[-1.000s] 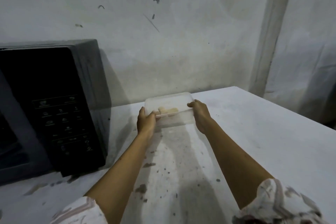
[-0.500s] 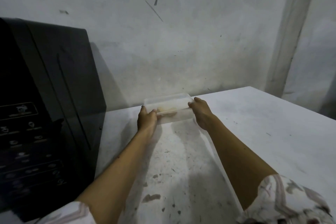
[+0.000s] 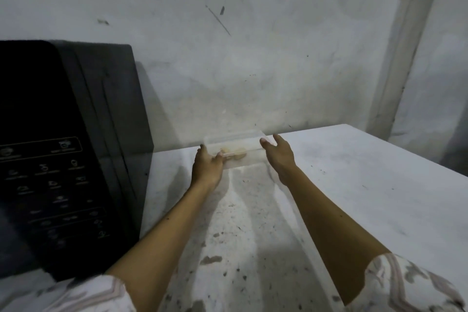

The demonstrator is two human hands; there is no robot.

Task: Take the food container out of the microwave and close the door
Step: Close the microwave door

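Clear plastic, light and a bit slick by the look: left hand (image 3: 206, 168) curls its grip on the food container's (image 3: 235, 151) near corner, right hand (image 3: 279, 157) spread wide beside it, container down on the desk (image 3: 354, 185), microwave (image 3: 63, 154) alongside.

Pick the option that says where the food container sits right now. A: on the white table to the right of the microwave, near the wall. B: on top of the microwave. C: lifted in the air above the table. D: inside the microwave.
A: the clear food container rests on the white table beside the microwave, near the wall, the left hand touching its end and the right hand open at the other end.
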